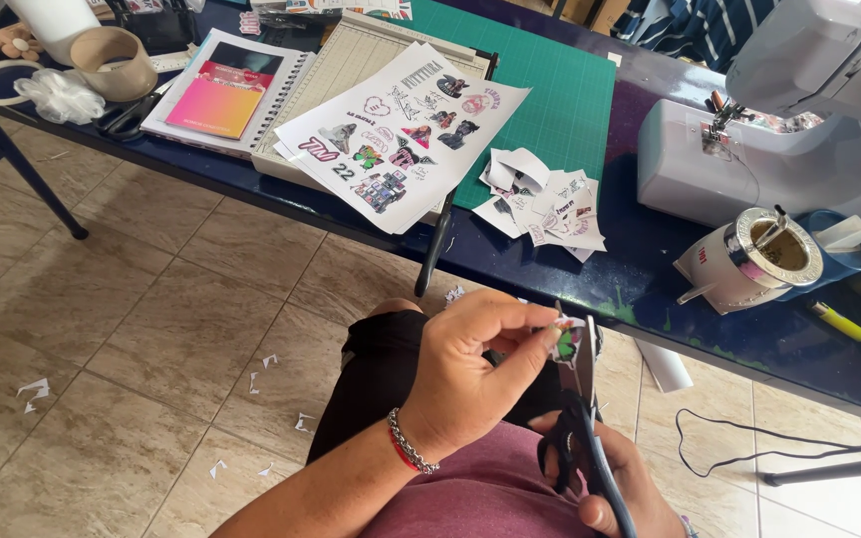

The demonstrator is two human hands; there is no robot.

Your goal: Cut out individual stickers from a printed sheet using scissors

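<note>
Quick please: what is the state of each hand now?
Left hand: closed, pinching a small paper cutout between fingertips.
Right hand: closed on the handles of the scissors.

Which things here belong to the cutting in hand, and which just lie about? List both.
In use: left hand pinching small sticker cut-out; right hand working scissors; sticker sheet; cut pieces.

Lying about: sewing machine, notebook, tape roll, cup.

In my left hand (465, 374) sits a small glossy paper cutout (567, 339); my right hand (618, 490) grips scissors (582, 399) with matt black plastic handles and smooth metal blades. At twelve o'clock, a dark glossy table (650, 284) carries a printed paper sheet (401, 130), a matt green mat (550, 95) and, toward two o'clock, a smooth white plastic sewing machine (799, 130).
</note>
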